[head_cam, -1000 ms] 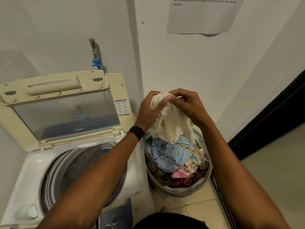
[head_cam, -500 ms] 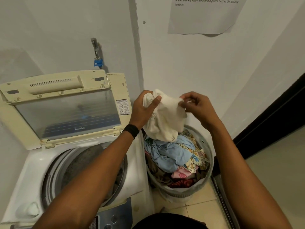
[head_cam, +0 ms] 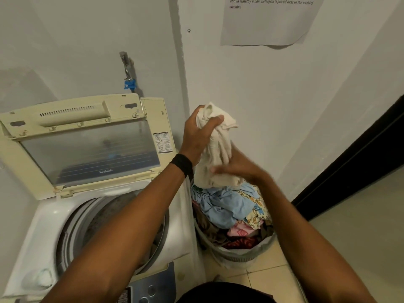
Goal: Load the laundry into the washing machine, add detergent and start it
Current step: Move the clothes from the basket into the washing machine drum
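My left hand [head_cam: 196,136] grips the top of a cream cloth [head_cam: 218,147], held up over the laundry basket [head_cam: 240,256]. My right hand [head_cam: 242,169], blurred, closes on the cloth's lower part just above the pile. The basket stands on the floor to the right of the washing machine [head_cam: 50,217] and holds several garments, a light blue one [head_cam: 225,204] on top. The machine's lid [head_cam: 87,149] stands raised, and the drum [head_cam: 105,215] shows below my left forearm.
A control panel [head_cam: 150,287] sits at the machine's front edge. A tap with a blue fitting [head_cam: 129,84] is on the wall behind the lid. A paper notice [head_cam: 269,20] hangs on the wall above the basket. A dark doorway [head_cam: 360,160] is at the right.
My right hand let go of the cloth's top edge and dropped to its lower part. My left hand kept its grip and stayed high, so the cloth now hangs bunched.
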